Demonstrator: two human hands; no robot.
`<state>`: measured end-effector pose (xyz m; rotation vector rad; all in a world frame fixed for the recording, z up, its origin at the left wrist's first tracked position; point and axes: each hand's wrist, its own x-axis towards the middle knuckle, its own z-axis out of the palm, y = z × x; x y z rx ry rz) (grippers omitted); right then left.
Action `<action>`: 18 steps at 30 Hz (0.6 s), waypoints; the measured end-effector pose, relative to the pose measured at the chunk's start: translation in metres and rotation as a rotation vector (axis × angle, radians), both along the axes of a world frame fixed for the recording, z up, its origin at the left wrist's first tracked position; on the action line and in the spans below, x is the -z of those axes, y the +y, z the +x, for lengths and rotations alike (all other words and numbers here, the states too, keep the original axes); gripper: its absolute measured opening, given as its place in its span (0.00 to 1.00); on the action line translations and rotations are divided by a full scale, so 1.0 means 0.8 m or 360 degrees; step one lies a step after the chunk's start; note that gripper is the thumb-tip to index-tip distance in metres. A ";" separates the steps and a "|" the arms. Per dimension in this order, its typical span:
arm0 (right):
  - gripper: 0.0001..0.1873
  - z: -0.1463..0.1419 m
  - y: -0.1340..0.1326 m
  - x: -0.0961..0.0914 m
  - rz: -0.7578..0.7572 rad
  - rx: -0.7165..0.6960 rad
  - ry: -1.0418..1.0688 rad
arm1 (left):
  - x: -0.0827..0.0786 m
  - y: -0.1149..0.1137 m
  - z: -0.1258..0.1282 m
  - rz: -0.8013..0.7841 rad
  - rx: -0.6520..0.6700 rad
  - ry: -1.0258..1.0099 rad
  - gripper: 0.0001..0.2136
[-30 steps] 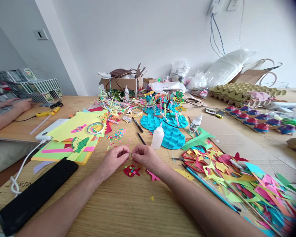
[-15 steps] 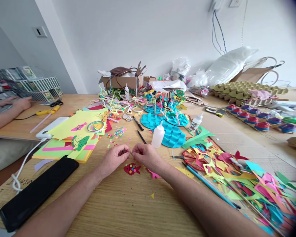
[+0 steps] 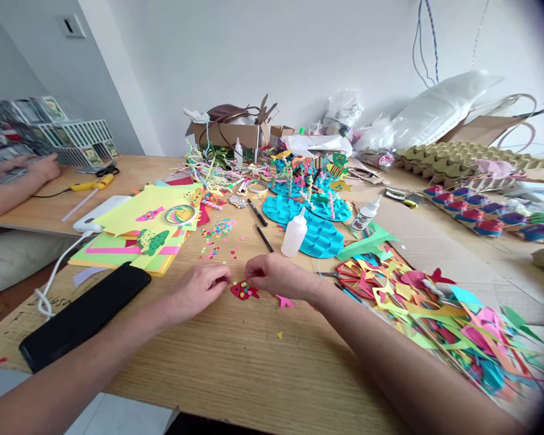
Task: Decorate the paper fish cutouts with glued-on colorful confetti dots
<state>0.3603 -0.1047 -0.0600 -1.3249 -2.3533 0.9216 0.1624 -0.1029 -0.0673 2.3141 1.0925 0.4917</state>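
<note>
A small red paper fish (image 3: 237, 292) with coloured dots lies flat on the table between my hands. Over its upper right edge, my right hand (image 3: 276, 276) has its fingertips pinched together; anything in the pinch is too small to make out. My left hand (image 3: 204, 288) is closed just left of the fish, thumb and fingers together, their contents hidden. Close behind are scattered paper dots (image 3: 220, 228), a black pen (image 3: 265, 238) and a white squeeze bottle (image 3: 294, 235). A pink paper piece (image 3: 284, 301) lies partly under my right wrist.
On the left are stacked coloured paper (image 3: 122, 208), a tape roll (image 3: 180, 214) and a black phone-like slab (image 3: 86, 314). Blue woven paper discs (image 3: 321, 241) stand behind. Paper scraps (image 3: 435, 314) and scissors (image 3: 329, 275) lie right. Another person's hand (image 3: 45, 169) is at far left.
My hands have moved apart from their meeting point above the fish. The right is now lower, at the fish's upper edge; the left has drawn back leftward. The camera view has shifted.
</note>
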 end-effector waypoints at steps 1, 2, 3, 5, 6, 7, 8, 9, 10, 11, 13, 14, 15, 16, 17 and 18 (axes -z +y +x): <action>0.06 -0.002 0.001 -0.001 0.0006 -0.0040 -0.0051 | 0.004 -0.005 -0.001 0.0015 -0.0003 -0.0014 0.08; 0.07 -0.005 0.001 -0.002 0.0013 -0.0077 -0.0103 | 0.008 -0.010 -0.001 0.0027 -0.0009 -0.0034 0.09; 0.07 -0.008 0.002 -0.002 0.0019 -0.0109 -0.0154 | 0.012 -0.013 0.000 0.0043 -0.0010 -0.0052 0.09; 0.07 -0.013 0.004 -0.003 0.0023 -0.0153 -0.0250 | 0.019 -0.016 0.002 0.0094 0.0001 -0.0074 0.09; 0.07 -0.016 0.004 -0.004 0.0024 -0.0164 -0.0295 | 0.021 -0.017 0.002 0.0122 0.0014 -0.0077 0.09; 0.08 -0.018 0.005 -0.004 0.0025 -0.0168 -0.0336 | 0.024 -0.016 0.003 0.0149 0.0027 -0.0076 0.09; 0.08 -0.020 0.006 -0.005 0.0028 -0.0169 -0.0375 | 0.025 -0.016 0.003 0.0174 0.0038 -0.0074 0.09; 0.08 -0.021 0.006 -0.005 0.0032 -0.0168 -0.0411 | 0.027 -0.015 0.002 0.0198 0.0047 -0.0073 0.09; 0.08 -0.022 0.006 -0.005 0.0039 -0.0165 -0.0442 | 0.028 -0.015 0.002 0.0219 0.0054 -0.0073 0.09; 0.08 -0.023 0.006 -0.006 0.0047 -0.0162 -0.0469 | 0.029 -0.014 0.002 0.0237 0.0062 -0.0074 0.09; 0.08 -0.024 0.006 -0.005 0.0062 -0.0158 -0.0509 | 0.030 -0.014 0.001 0.0260 0.0073 -0.0075 0.09; 0.08 -0.024 0.006 -0.005 0.0067 -0.0159 -0.0524 | 0.030 -0.015 0.001 0.0263 0.0078 -0.0078 0.09; 0.08 -0.024 0.006 -0.005 0.0070 -0.0160 -0.0538 | 0.031 -0.015 0.001 0.0263 0.0082 -0.0087 0.09; 0.08 -0.024 0.006 -0.005 0.0072 -0.0162 -0.0549 | 0.031 -0.016 0.001 0.0261 0.0084 -0.0100 0.08; 0.08 -0.025 0.006 -0.004 0.0075 -0.0162 -0.0559 | 0.031 -0.016 0.000 0.0258 0.0083 -0.0111 0.08; 0.08 -0.025 0.005 -0.004 0.0077 -0.0164 -0.0568 | 0.032 -0.016 0.000 0.0259 0.0083 -0.0115 0.08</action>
